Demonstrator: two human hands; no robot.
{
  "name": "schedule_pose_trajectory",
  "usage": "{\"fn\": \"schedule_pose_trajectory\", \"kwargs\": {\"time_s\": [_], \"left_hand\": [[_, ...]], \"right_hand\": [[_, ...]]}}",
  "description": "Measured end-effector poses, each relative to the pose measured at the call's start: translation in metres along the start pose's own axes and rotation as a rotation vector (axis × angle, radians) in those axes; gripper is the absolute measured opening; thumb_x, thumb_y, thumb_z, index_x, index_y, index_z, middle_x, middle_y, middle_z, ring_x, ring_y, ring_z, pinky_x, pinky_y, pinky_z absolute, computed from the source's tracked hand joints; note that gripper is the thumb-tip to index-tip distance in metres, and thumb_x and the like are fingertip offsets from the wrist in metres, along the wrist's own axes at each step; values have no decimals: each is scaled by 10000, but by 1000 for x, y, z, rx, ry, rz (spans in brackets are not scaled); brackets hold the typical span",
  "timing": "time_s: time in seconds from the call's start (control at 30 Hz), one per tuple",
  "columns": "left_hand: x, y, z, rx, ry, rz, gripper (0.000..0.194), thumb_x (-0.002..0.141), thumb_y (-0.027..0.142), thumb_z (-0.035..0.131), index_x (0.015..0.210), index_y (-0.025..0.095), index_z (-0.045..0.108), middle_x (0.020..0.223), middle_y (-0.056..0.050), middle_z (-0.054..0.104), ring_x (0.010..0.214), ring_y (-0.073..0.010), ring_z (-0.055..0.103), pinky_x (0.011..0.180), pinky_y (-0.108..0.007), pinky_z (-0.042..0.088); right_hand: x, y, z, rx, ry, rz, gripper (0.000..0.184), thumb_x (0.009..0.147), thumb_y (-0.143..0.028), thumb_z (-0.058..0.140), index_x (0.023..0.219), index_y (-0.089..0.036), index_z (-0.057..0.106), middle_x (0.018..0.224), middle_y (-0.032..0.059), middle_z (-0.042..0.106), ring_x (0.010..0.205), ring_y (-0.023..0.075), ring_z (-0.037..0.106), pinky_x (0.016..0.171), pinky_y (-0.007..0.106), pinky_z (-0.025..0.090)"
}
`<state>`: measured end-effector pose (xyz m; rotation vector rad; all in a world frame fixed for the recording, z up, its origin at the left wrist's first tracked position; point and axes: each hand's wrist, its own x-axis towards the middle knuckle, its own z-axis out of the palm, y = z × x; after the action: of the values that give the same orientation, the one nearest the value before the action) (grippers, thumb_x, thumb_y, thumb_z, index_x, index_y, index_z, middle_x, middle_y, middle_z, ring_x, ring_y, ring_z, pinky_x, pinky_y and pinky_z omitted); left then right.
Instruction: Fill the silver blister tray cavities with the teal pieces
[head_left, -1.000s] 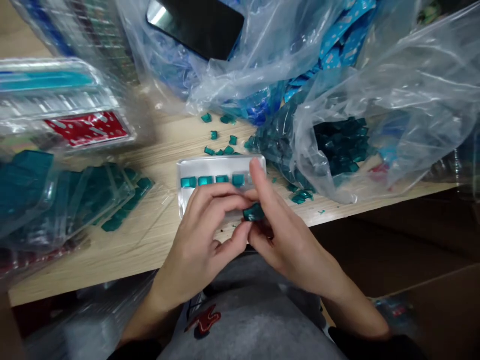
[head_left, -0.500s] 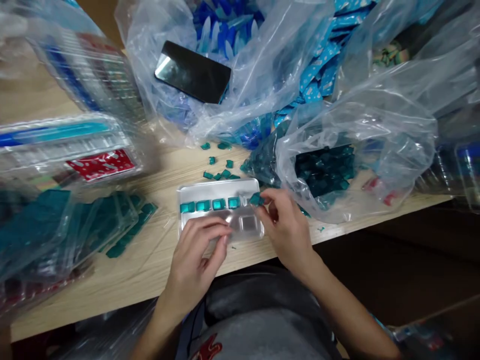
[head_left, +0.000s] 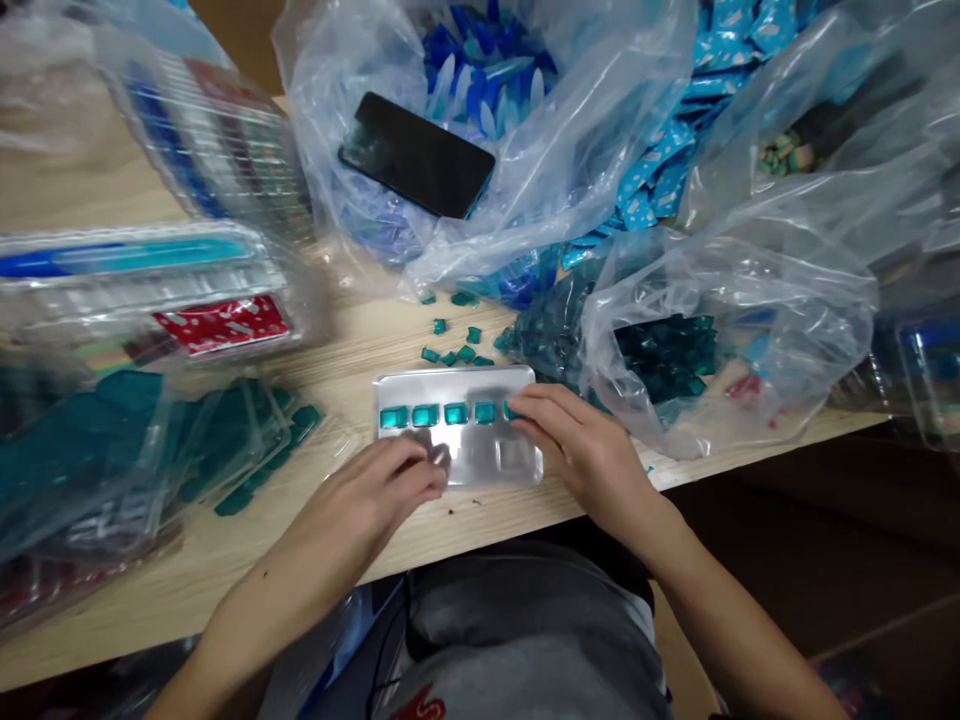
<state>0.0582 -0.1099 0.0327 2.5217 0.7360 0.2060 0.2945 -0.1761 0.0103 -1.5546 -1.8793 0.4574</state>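
A clear plastic tray (head_left: 480,388) lies on the table before me, with a row of glossy teal translucent blocks (head_left: 456,413) set in its slots. My right hand (head_left: 581,440) reaches in from the right. Its fingertips pinch a teal block (head_left: 511,410) at the right end of the row, mostly covered by the fingers. My left hand (head_left: 394,478) is over the tray's front left corner, fingers curled together and slightly blurred. What they hold, if anything, is hidden. Several loose teal blocks (head_left: 466,353) are scattered just behind the tray.
An open plastic bag (head_left: 600,300) of teal blocks stands right of the tray. Behind, a black phone (head_left: 417,155) rests on a bag of blue pieces (head_left: 487,70). Packed trays (head_left: 135,260) and teal sheets (head_left: 82,430) lie at left. The table's front edge (head_left: 465,540) runs close to me.
My right hand has brought the teal block down to the right end of the row. My left hand has drawn back to the left and curled. The whole view has shifted slightly.
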Motion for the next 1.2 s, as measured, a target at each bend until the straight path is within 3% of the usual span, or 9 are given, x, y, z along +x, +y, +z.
{"fn": "schedule_pose_trajectory", "kwargs": {"time_s": [0.13, 0.3, 0.5, 0.6, 0.8, 0.9, 0.97, 1.1, 1.2], "left_hand": [[4, -2, 1, 22, -80, 37, 289, 1000, 227, 342, 946, 220, 626, 945, -40, 644, 875, -181, 640, 714, -294, 539], [1, 7, 12, 365, 50, 185, 276, 937, 82, 361, 963, 160, 624, 910, -87, 676, 804, -215, 627, 718, -348, 525], [-5, 22, -20, 213, 224, 170, 127, 939, 122, 437, 891, 175, 542, 865, -40, 621, 801, -147, 613, 707, -254, 498], [-4, 28, -24, 160, 227, 134, 110, 931, 117, 450, 876, 183, 519, 919, -52, 617, 868, -149, 611, 753, -259, 502], [1, 38, -6, 347, 317, 211, 196, 971, 170, 455, 1123, 144, 577, 1104, -83, 703, 1033, -194, 633, 901, -344, 528], [-14, 38, -26, 370, 449, 205, 248, 980, 121, 404, 1151, 137, 583, 1101, -91, 715, 1044, -177, 640, 919, -348, 524], [-36, 35, -44, 390, 599, 121, 245, 959, 107, 443, 1142, 167, 593, 1093, -91, 715, 1053, -180, 640, 909, -366, 525], [-85, 9, -62, 593, 924, -146, 347, 852, 40, 572, 1123, 252, 617, 1082, -57, 710, 1042, -205, 644, 961, -424, 486], [-104, -21, -52, 644, 874, -365, 330, 884, 51, 505, 1116, 271, 590, 1072, -65, 705, 1035, -232, 641, 999, -523, 437]], "right_hand": [[-1, 4, 6, -101, -22, 27, 225, 928, -108, 519, 1076, -189, 668, 1098, 95, 690, 899, 174, 674, 709, 259, 546], [-13, -1, 7, -76, 136, 96, 212, 921, -212, 564, 1112, -202, 656, 967, 80, 678, 698, 151, 636, 550, 238, 504], [-51, -20, 10, 349, 257, 300, 342, 923, -198, 572, 1263, -229, 565, 836, 3, 593, 553, 82, 534, 491, 195, 473], [-49, -26, 12, 382, 224, 197, 485, 889, -209, 629, 1357, -257, 511, 920, 23, 609, 523, 73, 477, 486, 209, 480], [-37, -41, 9, 371, 323, 108, 268, 848, -130, 645, 1078, -261, 688, 888, 48, 665, 537, 114, 560, 499, 239, 515], [-43, -47, 8, 627, 338, 283, 415, 855, -159, 646, 1226, -345, 627, 835, 16, 653, 540, 119, 571, 496, 241, 515], [-48, -51, 9, 861, 296, 446, 335, 893, -231, 615, 1200, -360, 648, 815, 9, 641, 502, 98, 544, 476, 232, 486], [-51, -66, 19, 1238, 37, 803, 197, 852, -383, 674, 986, -254, 737, 740, 14, 599, 456, 60, 436, 430, 203, 356], [-47, -73, 31, 1468, -74, 987, 210, 804, -400, 720, 883, -205, 730, 704, 3, 546, 467, 41, 372, 428, 178, 275]]}}
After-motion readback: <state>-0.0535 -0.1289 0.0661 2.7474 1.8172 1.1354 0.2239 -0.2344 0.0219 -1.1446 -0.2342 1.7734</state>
